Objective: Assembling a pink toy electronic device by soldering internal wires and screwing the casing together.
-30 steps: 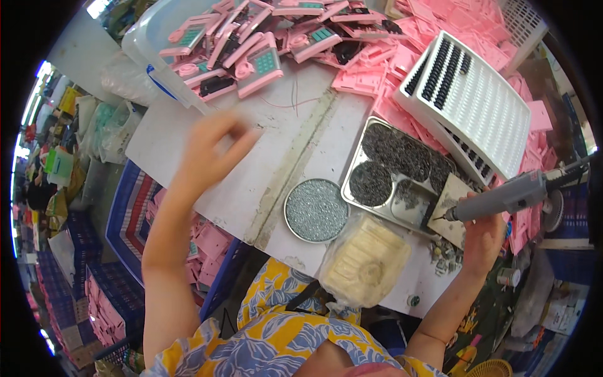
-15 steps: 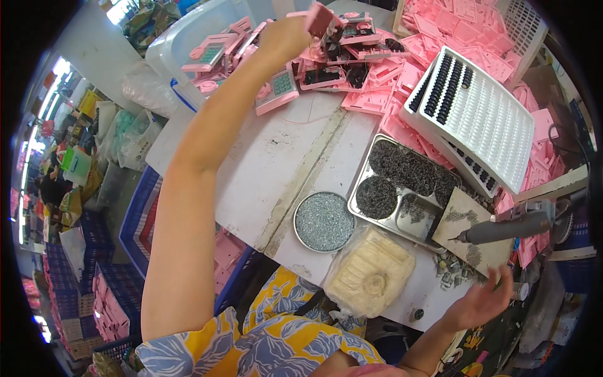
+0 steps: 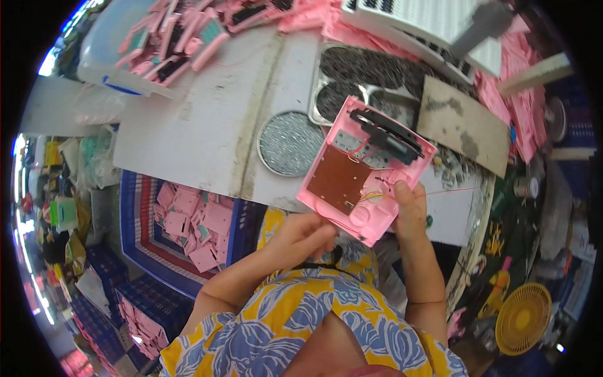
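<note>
An open pink plastic casing (image 3: 383,226) is tilted in front of me, its inside facing up. Within it are a brown circuit board (image 3: 339,180), a grey perforated plate, a black part (image 3: 386,135) along the far side and thin red and yellow wires. My right hand (image 3: 409,210) grips its right edge, thumb over the rim and other fingers mostly hidden beneath. At the near left edge my left hand (image 3: 308,237) has its fingers curled against the casing; their tips are partly hidden. A round tin of small silvery pieces (image 3: 290,143) lies just left of the casing.
Beyond the casing are a metal tray of dark screws (image 3: 370,66), a flat board (image 3: 465,119), a grey power screwdriver (image 3: 480,28) and a white perforated rack (image 3: 433,25). More pink assemblies (image 3: 173,41) pile up far left. A blue crate (image 3: 169,270) stands left, below the table.
My left hand has come back from the far pile, and a pink casing is now before me. My right hand, open and empty earlier, now grips it. The view has shifted.
</note>
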Demonstrator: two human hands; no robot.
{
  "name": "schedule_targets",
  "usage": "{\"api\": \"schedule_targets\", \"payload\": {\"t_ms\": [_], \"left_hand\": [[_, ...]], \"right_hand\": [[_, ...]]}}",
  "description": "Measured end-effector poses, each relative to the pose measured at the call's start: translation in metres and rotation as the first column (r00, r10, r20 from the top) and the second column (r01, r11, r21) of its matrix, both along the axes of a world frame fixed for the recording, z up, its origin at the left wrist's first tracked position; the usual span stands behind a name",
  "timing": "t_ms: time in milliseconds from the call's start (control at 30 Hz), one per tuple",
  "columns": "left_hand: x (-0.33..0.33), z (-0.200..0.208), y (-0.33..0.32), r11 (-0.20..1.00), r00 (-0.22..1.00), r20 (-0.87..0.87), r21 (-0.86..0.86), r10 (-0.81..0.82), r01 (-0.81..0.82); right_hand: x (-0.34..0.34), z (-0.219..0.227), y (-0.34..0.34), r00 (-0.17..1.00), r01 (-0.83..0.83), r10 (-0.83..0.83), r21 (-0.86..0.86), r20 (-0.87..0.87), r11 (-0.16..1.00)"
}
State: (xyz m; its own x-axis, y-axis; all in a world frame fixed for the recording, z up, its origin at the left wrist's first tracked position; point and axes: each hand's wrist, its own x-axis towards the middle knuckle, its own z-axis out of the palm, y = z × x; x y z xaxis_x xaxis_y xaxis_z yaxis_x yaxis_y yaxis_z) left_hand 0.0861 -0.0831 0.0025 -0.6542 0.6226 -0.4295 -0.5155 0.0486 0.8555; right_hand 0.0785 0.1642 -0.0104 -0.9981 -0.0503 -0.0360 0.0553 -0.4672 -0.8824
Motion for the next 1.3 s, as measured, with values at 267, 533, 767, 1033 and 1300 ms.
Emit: {"api": "schedule_targets", "payload": {"t_ms": [267,533,767,1033,1300], "left_hand": [[-0.023,-0.041,0.024,0.913,0.137,-0.914,-0.396,-0.382,-0.099],[-0.024,-0.043,0.04,0.863,0.077,-0.864,-0.501,-0.497,-0.057],[-0.027,-0.043,0.038,0.907,0.225,-0.884,-0.421,-0.409,-0.007],[-0.044,-0.023,0.048,0.889,0.32,-0.84,-0.458,-0.439,0.019],[-0.052,-0.047,0.093,0.919,0.212,-0.9,-0.394,-0.38,-0.026]], "right_hand": [[-0.001,-0.014,0.034,0.983,0.163,-0.118,0.956,-0.138,0.244],[-0.048,-0.037,0.047,0.944,0.314,0.128,0.947,-0.304,-0.066],[-0.028,-0.033,0.071,0.988,0.03,0.142,0.981,-0.058,0.194],[-0.008,0.004,0.083,0.959,-0.233,0.271,0.763,0.079,0.602],[0.03,0.029,0.079,0.963,-0.124,0.267,0.826,-0.033,0.55]]}}
